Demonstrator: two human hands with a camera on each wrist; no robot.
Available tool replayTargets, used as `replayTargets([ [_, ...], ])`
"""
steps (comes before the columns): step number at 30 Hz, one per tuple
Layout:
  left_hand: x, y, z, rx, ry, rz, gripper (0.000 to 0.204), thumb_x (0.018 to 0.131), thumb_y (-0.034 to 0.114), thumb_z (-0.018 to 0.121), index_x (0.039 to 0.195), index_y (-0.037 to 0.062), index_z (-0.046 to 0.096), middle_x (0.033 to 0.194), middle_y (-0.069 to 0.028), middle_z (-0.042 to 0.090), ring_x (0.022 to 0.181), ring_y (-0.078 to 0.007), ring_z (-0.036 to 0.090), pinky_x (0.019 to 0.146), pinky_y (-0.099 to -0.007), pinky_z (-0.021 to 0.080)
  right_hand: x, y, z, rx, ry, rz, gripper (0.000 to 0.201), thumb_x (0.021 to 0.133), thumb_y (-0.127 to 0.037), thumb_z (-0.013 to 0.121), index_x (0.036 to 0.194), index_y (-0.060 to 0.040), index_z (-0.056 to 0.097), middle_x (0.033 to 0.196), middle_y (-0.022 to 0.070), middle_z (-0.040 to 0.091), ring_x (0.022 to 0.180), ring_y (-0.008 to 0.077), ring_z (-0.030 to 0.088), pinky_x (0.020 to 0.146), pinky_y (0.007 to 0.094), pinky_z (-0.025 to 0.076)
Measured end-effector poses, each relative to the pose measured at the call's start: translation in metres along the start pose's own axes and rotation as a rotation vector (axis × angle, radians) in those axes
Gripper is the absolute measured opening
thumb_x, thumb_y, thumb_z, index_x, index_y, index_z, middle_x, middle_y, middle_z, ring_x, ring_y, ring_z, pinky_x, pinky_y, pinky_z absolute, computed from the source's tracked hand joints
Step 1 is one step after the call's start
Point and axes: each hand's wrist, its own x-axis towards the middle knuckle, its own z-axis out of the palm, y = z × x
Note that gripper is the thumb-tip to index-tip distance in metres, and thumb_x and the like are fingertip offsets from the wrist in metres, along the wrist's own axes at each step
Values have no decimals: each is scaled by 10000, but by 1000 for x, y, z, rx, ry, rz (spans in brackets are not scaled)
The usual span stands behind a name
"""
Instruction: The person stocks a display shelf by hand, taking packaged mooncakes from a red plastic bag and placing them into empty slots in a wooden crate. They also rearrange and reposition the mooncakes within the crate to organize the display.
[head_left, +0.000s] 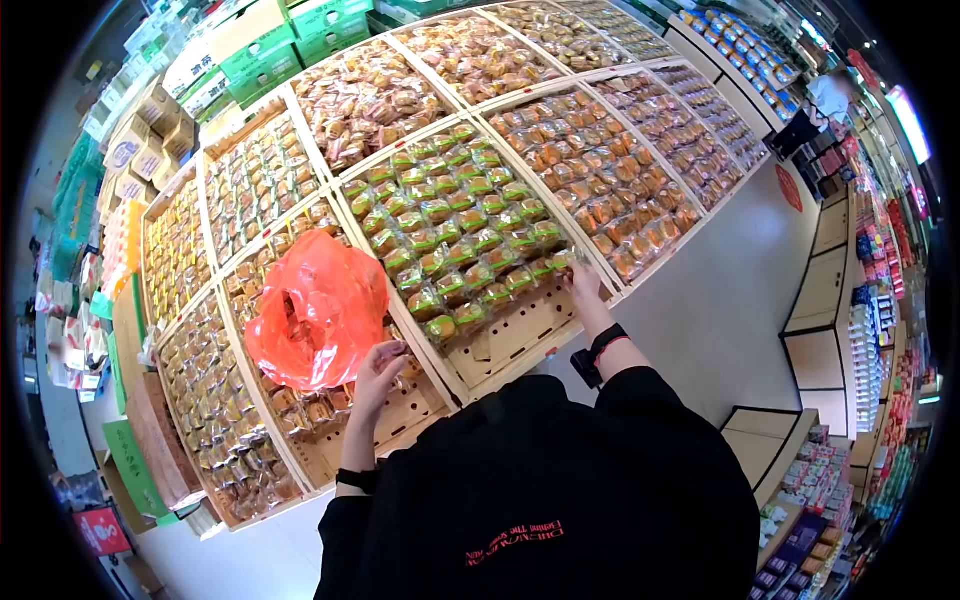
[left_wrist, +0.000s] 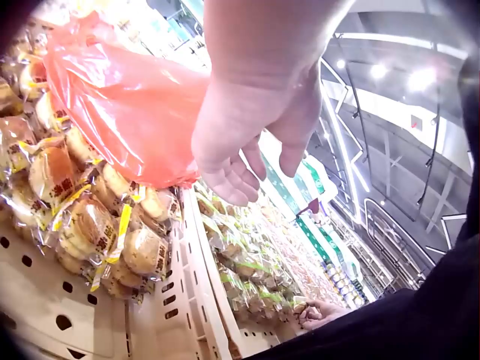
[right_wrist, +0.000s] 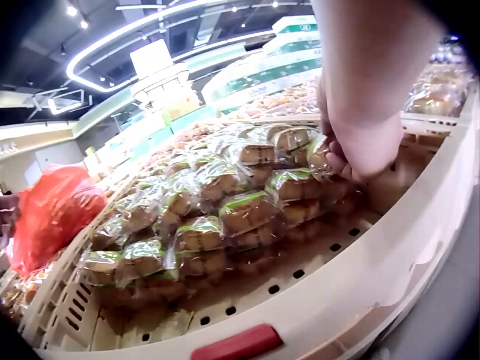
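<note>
At the right end of the crate's front row, my right hand [head_left: 583, 284] pinches a wrapped cake [right_wrist: 319, 156] with a green label; the thumb is hidden in the right wrist view. Stacked rows of the same wrapped cakes [head_left: 455, 225] lie behind and left of it. My left hand [head_left: 376, 378] hovers beside a red plastic bag [head_left: 350, 285], fingers loosely bent with nothing between them. The bag rests bunched and crumpled on yellow-labelled wrapped cakes [left_wrist: 86, 225] in the neighbouring crate, its mouth partly open.
Slatted crates of wrapped pastries spread ahead, divided by pale rims [head_left: 335, 190]. The front crate wall [right_wrist: 375, 300] bears a red tab [right_wrist: 238, 343]. Green-and-white cartons [head_left: 255, 55] stand behind at left. A person [head_left: 828, 98] is far right, beyond a shelf counter [head_left: 815, 290].
</note>
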Motion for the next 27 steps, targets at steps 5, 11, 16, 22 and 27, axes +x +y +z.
replayTargets([
  [5,-7,-13,-10,-8,76,-5,327,833,111,581,1132,11,492,1102,-63,544,977,-122,528,840,-242,418,1,0,15,-81,55,-17,174,749,-104,672,822,-6,548,643,36,554,508,107,522,405,217,385],
  [11,-16,-18,-14,-35,144,-5,332,823,93,583,1127,1,487,1054,-65,546,964,-133,528,826,-256,438,22,16,13,179,299,224,418,668,-14,728,1008,-17,486,865,88,555,617,212,541,414,325,450],
  [16,-6,-13,-42,6,417,192,204,859,76,519,1047,-2,520,965,-54,576,905,-121,546,794,-246,444,42,32,8,161,192,125,322,669,-137,764,791,19,511,709,101,563,491,162,529,378,279,436],
  [22,69,17,-123,-148,914,421,172,859,34,467,1006,-10,544,878,-54,584,787,-111,553,737,-228,452,34,30,-6,109,121,253,452,674,-448,729,809,-74,513,634,26,478,521,143,481,472,256,441],
  [27,146,-17,-190,420,798,346,323,804,63,504,1124,18,518,1018,-122,577,932,-247,560,841,-335,437,-17,8,-15,87,-114,270,342,806,-372,613,918,-70,499,725,40,505,648,144,498,573,273,451],
])
